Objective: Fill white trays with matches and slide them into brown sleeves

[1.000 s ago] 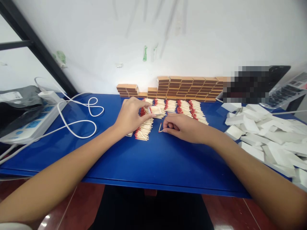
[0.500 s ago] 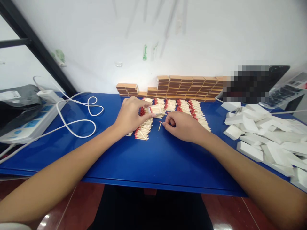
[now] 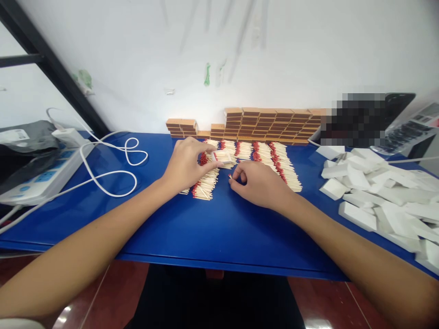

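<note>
My left hand (image 3: 188,161) grips a small white matchbox tray (image 3: 224,157) between thumb and fingers, with matches lying inside it. Just right of the tray, my right hand (image 3: 255,183) is closed in a pinch; a match's red tip (image 3: 229,176) shows at its fingertips, while most of the stick is hidden. Rows of red-tipped matches (image 3: 206,185) lie under and in front of my left hand. More match rows (image 3: 288,169) spread behind and beside my right hand.
Brown matchboxes (image 3: 274,125) are stacked along the wall. At right lies a heap of white tray pieces (image 3: 387,192), with a dark device (image 3: 398,107) behind it. A white cable (image 3: 103,176) and a power strip (image 3: 48,176) lie on the blue table (image 3: 206,237) at left.
The match that lay or stood by my right fingertips is now pinched in them, and that hand has shifted slightly. My left hand and the tray stay in place.
</note>
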A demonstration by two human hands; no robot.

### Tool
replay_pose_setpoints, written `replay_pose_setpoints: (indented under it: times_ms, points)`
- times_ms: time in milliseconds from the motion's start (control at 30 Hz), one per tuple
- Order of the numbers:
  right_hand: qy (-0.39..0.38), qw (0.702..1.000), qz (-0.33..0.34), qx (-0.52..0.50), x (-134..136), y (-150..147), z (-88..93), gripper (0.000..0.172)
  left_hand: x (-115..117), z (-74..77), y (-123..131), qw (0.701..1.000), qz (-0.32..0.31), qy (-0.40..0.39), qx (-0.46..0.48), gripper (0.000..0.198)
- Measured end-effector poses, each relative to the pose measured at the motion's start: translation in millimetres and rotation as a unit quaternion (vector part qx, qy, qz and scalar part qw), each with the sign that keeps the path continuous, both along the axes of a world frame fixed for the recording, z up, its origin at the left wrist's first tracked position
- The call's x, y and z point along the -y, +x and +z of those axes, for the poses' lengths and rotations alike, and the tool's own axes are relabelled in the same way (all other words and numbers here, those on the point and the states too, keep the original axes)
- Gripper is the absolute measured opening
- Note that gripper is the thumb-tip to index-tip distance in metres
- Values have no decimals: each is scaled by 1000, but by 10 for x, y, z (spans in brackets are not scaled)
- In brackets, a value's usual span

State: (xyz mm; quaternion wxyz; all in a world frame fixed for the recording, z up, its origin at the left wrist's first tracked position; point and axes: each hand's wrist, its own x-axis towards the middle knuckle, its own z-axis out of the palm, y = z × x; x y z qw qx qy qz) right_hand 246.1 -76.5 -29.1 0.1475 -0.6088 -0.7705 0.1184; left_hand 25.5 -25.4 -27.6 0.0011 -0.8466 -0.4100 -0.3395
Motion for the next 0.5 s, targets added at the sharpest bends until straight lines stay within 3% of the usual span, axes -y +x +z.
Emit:
replay_pose_setpoints:
  times_ms: [167, 333, 500]
  points:
    - [-32, 997, 70, 4, -34, 125, 37, 12, -7, -6, -11, 1000, -4, 3, 2, 34]
    - [-17, 985, 167, -30, -64, 276, 63, 18, -22, -22, -22, 1000, -11, 3, 4, 35]
    - [45, 983, 160, -78, -110, 367, 108, 16, -10, -27, 7, 999, -31, -1, -8, 36]
